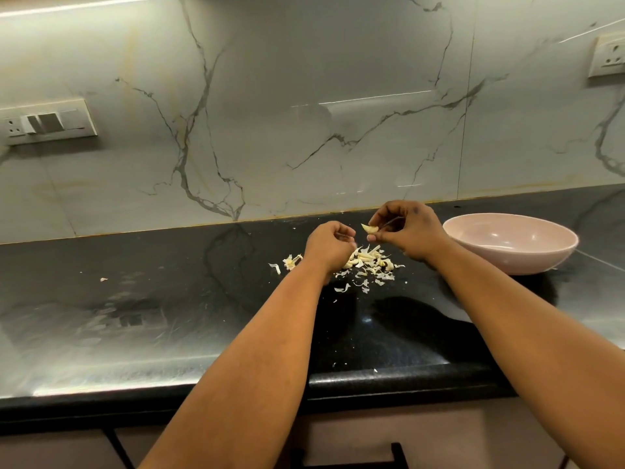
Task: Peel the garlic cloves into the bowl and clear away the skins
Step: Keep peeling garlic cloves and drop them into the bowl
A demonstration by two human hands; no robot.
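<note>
My right hand (pixel 409 231) pinches a pale garlic clove (pixel 369 228) between thumb and fingertips, held above the counter. My left hand (pixel 329 247) is curled just to its left, fingertips together; whether it pinches a scrap of skin I cannot tell. Below both hands lies a heap of garlic cloves and papery skins (pixel 368 262) on the black counter. A pink bowl (pixel 514 252) stands to the right of my right hand, and its inside looks bare from here.
A small garlic stub with skin (pixel 291 262) lies left of the heap, and a stray scrap (pixel 103 279) sits far left. Marble backsplash behind carries a switch plate (pixel 47 121) and a socket (pixel 608 55). The counter's front edge (pixel 372 380) runs below my forearms.
</note>
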